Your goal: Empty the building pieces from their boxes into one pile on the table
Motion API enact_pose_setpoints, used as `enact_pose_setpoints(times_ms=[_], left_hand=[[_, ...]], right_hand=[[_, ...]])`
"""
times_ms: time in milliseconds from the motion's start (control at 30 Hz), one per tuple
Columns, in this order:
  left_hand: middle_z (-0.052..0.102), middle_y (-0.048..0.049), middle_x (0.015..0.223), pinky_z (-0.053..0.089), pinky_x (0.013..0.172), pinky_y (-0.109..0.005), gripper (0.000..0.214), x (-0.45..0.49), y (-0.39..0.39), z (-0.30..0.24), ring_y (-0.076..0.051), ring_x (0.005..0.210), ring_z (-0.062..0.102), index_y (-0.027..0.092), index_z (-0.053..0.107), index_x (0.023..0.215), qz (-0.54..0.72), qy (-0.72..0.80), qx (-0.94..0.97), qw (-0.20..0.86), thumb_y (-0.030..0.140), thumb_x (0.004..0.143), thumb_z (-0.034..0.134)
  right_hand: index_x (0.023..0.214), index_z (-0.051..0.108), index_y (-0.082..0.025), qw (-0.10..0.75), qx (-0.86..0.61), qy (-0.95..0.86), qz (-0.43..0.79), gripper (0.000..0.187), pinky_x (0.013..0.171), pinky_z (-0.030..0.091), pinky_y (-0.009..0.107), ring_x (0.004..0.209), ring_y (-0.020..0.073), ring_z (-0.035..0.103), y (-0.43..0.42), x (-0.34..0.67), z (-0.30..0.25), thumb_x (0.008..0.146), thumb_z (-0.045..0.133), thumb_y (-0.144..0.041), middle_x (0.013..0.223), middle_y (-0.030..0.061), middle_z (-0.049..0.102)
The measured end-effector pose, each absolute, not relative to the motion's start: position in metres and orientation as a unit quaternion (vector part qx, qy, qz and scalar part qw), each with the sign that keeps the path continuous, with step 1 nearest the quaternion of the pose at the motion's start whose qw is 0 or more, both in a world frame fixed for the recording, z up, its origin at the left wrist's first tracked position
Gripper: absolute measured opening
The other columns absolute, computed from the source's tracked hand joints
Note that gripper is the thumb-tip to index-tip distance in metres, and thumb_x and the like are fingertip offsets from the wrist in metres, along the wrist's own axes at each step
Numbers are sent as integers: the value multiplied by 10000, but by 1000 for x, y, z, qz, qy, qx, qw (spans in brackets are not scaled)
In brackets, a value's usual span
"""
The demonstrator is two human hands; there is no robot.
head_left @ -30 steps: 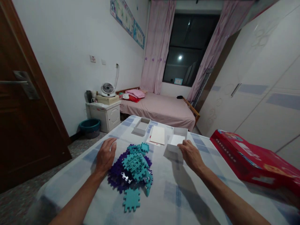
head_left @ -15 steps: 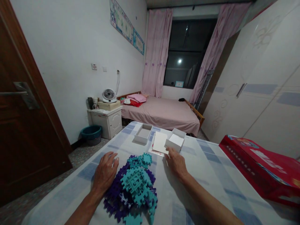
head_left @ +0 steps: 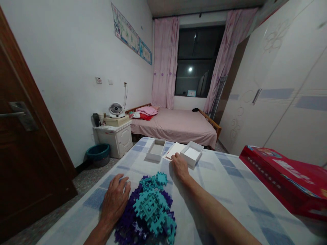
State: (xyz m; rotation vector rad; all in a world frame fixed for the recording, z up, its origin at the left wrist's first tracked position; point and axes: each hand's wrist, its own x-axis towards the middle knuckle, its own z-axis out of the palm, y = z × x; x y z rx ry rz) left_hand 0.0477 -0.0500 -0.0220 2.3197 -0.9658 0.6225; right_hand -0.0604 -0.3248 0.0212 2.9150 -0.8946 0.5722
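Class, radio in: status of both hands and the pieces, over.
Left hand flat beside teal and purple interlocking foam tiles. Right hand touching white card between two white trays. Nothing blocking.

Single head-worn view, above the near end of the table [head_left: 230, 190], facing forward and slightly down, window beyond its far end
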Motion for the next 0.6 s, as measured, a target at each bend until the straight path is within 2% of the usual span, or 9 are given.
enact_pose_setpoints(times_ms=[100, 167, 300, 400, 500, 600], left_hand=[[563, -137, 1159, 458, 981, -439, 459, 46, -50, -20, -272, 1111, 529, 127, 658, 1018, 218, -359, 867, 270, 389, 921, 294], [559, -139, 1158, 454, 986, -443, 462, 46, -50, -19, -274, 1111, 527, 123, 656, 1026, 211, -364, 867, 266, 388, 920, 293], [560, -143, 1157, 448, 996, -445, 453, 46, -50, -20, -276, 1126, 525, 124, 653, 1022, 212, -362, 871, 257, 382, 914, 297], [571, -129, 1158, 449, 1000, -434, 428, 46, -51, -22, -265, 1124, 531, 150, 654, 1005, 223, -360, 870, 251, 378, 907, 305], [587, -124, 1136, 450, 998, -426, 438, 47, -51, -21, -257, 1100, 548, 160, 657, 984, 231, -361, 869, 249, 396, 909, 295], [611, -124, 1083, 449, 992, -424, 449, 53, -48, -20, -261, 1086, 554, 167, 658, 936, 231, -377, 863, 243, 408, 904, 280]], right_hand=[[1219, 515, -134, 37, 898, -359, 252, 334, 998, 263, 430, 1250, 292, 350, -331, -79, 20, 901, 465, -224, 1296, 157, 484], [1245, 497, -117, 19, 863, -423, 275, 373, 1008, 234, 478, 1308, 317, 264, -342, -90, 16, 884, 477, -210, 1329, 173, 456], [982, 620, -149, -40, 871, -424, 244, 231, 877, 351, 362, 1163, 251, 424, -366, -92, 7, 894, 406, -151, 1100, 121, 593], [920, 633, -140, -55, 895, -376, 236, 206, 841, 363, 301, 1063, 215, 481, -371, -80, 9, 878, 431, -140, 1015, 105, 617], [976, 639, -141, -63, 916, -319, 233, 214, 910, 345, 306, 1097, 213, 474, -364, -68, 17, 859, 459, -127, 1062, 103, 618], [1208, 554, -136, -58, 923, -292, 245, 368, 1026, 274, 380, 1257, 244, 372, -346, -71, 24, 851, 466, -117, 1292, 136, 517]])
